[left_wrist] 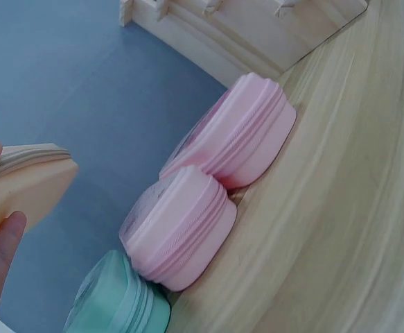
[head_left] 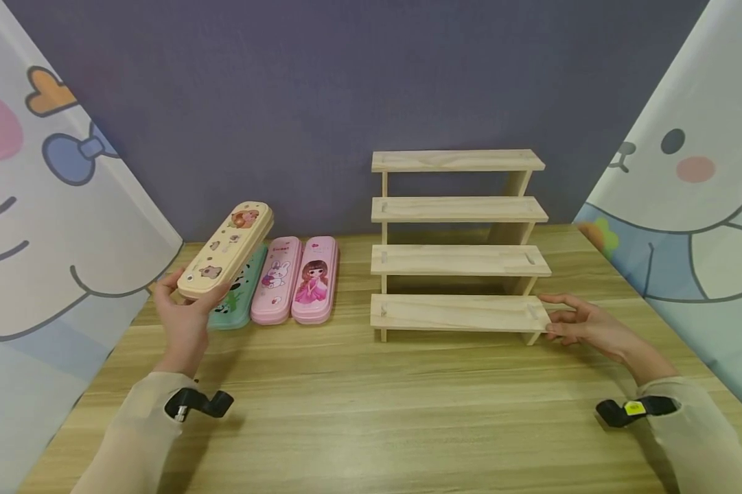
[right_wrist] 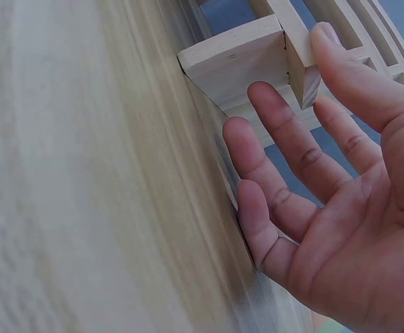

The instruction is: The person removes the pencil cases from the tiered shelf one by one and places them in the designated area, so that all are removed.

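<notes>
My left hand [head_left: 185, 322] grips the lower end of a cream pencil case [head_left: 225, 250] with small animal pictures, tilted and raised above a green pencil case [head_left: 239, 291]. In the left wrist view, the thumb lies along the underside of the cream case [left_wrist: 32, 198]. My right hand [head_left: 583, 326] is at the right end of the lowest tier of a wooden step shelf [head_left: 460, 312]. In the right wrist view its thumb tip overlaps the board's end, while the other fingers [right_wrist: 281, 121] are loosely bent and spread.
Beside the green case lie a pink rabbit pencil case [head_left: 276, 280] and a pink doll pencil case [head_left: 315, 280], side by side. The wood-grain table [head_left: 371, 412] meets a dark blue wall [head_left: 321, 103] at the back. Printed cartoon panels [head_left: 704, 226] flank both sides.
</notes>
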Tool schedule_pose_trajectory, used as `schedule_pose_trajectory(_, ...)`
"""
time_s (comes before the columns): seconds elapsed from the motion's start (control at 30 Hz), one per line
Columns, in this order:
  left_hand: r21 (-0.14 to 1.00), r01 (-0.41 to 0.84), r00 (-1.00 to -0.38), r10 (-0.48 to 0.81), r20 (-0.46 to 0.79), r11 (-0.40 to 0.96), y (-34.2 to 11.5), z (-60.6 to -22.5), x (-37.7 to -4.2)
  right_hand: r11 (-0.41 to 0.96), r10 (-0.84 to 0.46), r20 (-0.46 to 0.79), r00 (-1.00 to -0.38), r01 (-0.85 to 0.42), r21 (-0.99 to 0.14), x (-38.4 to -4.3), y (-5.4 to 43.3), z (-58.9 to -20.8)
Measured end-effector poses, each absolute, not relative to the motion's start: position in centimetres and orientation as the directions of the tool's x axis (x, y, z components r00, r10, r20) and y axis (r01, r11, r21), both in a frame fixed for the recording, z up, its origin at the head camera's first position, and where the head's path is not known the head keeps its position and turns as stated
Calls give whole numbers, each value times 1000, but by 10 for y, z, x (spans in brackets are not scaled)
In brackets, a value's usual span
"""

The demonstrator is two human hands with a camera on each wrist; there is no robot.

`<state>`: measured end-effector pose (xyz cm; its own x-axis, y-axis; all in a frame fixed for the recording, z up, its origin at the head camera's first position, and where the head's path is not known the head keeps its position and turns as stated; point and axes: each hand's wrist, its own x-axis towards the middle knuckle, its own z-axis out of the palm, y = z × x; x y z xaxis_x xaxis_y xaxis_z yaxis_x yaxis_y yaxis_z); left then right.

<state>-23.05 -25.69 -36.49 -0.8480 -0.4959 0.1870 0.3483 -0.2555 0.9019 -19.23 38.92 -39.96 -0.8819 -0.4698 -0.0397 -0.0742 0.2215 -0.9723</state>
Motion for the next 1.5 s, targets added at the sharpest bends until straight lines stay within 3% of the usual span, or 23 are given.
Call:
schedule_pose_trajectory(0.77, 909, 323, -786, -610, 103, -263, -282, -377, -229, 205, -475, -29, -879, -79, -976, -192, 388, -399)
schedule_pose_trajectory(1.03, 933, 305, -756, -644, 116, -191, -294, -384, -232, 219, -463, -35, -886, -76, -973, -191, 388, -399)
schedule_pose_trajectory(1.5, 920, 261, -725, -688, -13, -292, -306, -383, -231, 212, -475, -33, -879, -78, -974, -192, 387, -398)
